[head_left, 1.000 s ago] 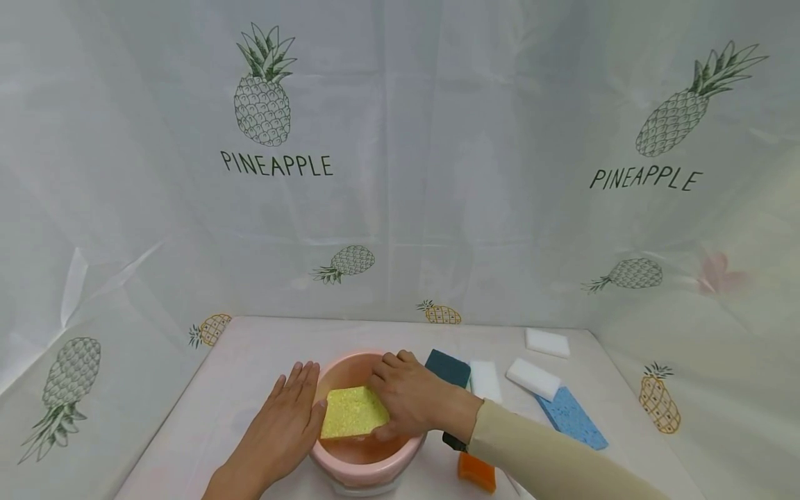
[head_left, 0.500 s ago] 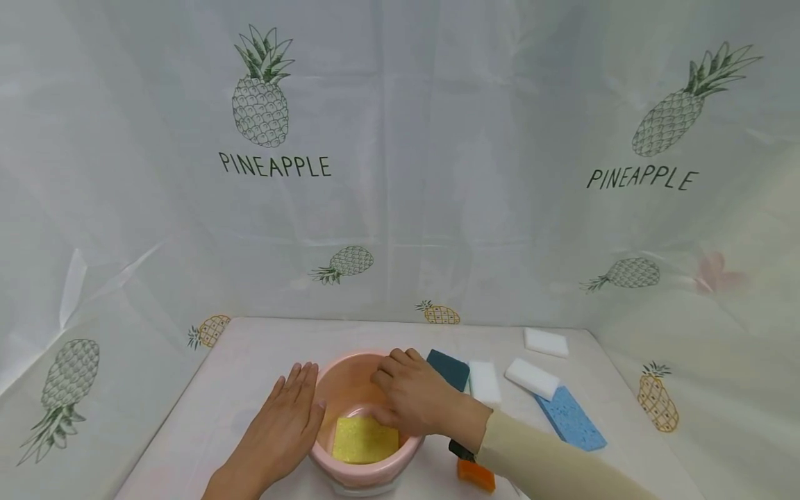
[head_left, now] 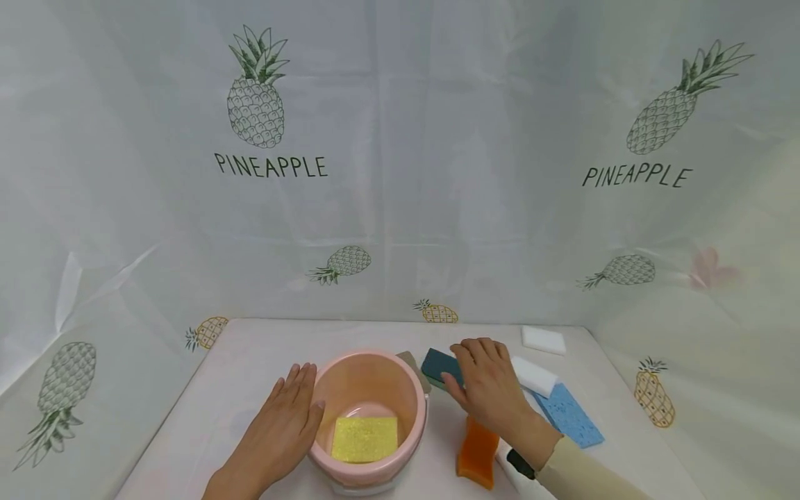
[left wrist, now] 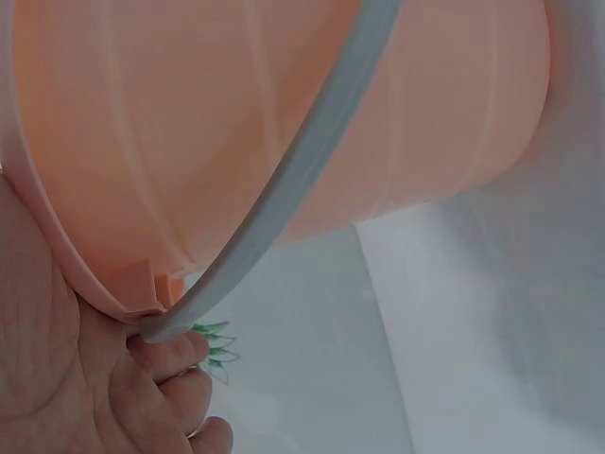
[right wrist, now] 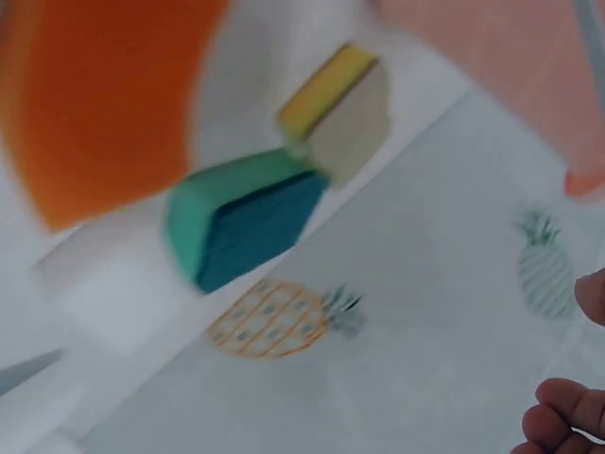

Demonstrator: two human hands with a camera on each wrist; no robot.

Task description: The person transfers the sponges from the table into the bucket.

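A pink bucket (head_left: 417, 417) stands at the table's front, with a yellow sponge (head_left: 365, 439) lying flat on its bottom. My left hand (head_left: 281, 420) rests straight-fingered along the bucket's left rim; in the left wrist view the palm touches the rim by the grey handle (left wrist: 312, 170). To the bucket's right, my right hand (head_left: 490, 382) hovers over the sponges, fingers loosely bent, nothing seen in its grasp. Nearest to it are a dark green scouring sponge (head_left: 442, 368), a wavy orange sponge (head_left: 478, 455) and a white sponge (right wrist: 113, 284), which the hand hides in the head view.
Right of the hand lie a white sponge (head_left: 534, 376), a blue sponge (head_left: 570, 417) and another white sponge (head_left: 544, 339) farther back. A yellow-and-beige sponge (right wrist: 345, 123) sits behind the bucket. A pineapple-print curtain (head_left: 400, 173) encloses the table.
The yellow sponge has left my right hand and dropped to the bucket's bottom. My right hand has moved out of the bucket to the right, above the sponges. My left hand has stayed put.
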